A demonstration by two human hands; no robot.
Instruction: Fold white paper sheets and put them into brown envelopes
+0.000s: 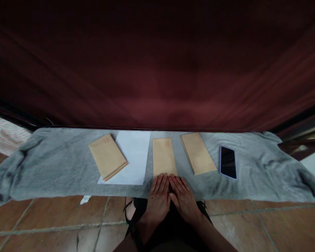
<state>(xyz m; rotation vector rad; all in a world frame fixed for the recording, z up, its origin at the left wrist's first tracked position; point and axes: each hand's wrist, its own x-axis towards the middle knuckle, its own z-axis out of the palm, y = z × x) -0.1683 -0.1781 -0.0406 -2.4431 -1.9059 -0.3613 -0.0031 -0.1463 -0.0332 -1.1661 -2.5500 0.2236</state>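
A brown paper envelope [164, 155] lies flat in front of me, with small red print near its top right corner. My left hand [159, 194] rests palm down on its near end, fingers stretched out. Beside it my right hand [182, 196] lies flat in the same way, and the two hands touch or nearly touch. Both cover the envelope's near edge. To the right lies a stack of brown envelopes [198, 153], set at a slant. On the left a second pile of envelopes [107, 155] sits partly on white paper sheets [135, 157].
A smartphone [228, 162] with a pale purple case lies at the right. Grey cloth [63, 164] covers the narrow table. A dark red panel or curtain [157, 87] rises behind it. Below are floor tiles [55, 227] and a white scrap [85, 199].
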